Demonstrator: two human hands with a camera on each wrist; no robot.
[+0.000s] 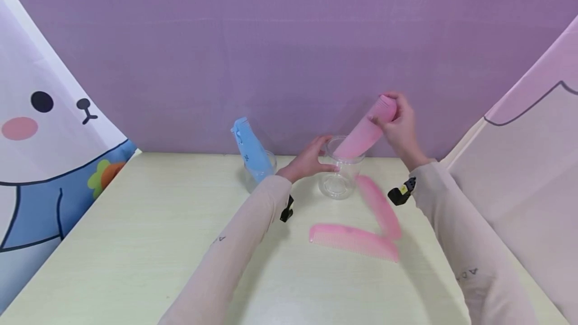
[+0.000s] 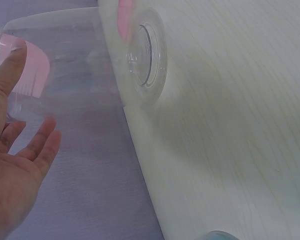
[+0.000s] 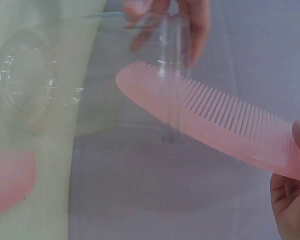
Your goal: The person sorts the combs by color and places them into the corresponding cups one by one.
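My right hand (image 1: 403,127) pinches a pink comb (image 1: 363,133) by its upper end. The comb slants down to the left, and its rounded lower end is inside the mouth of a clear jar (image 3: 25,80), as the right wrist view shows, teeth upward. Around the jar near its rim, my left hand (image 1: 309,160) holds it, thumb on the near side and fingers on the far side. The jar stands upright near the table's back edge. Two more pink combs lie to its front right: one (image 1: 379,207) slants beside it, the other (image 1: 352,239) lies crosswise, their ends meeting.
Left of my left hand, a second clear jar (image 1: 272,160) holds blue combs (image 1: 253,152) leaning left, partly behind my sleeve. A purple wall (image 1: 289,64) rises behind the pale table (image 1: 149,224). Printed cloth panels flank both sides.
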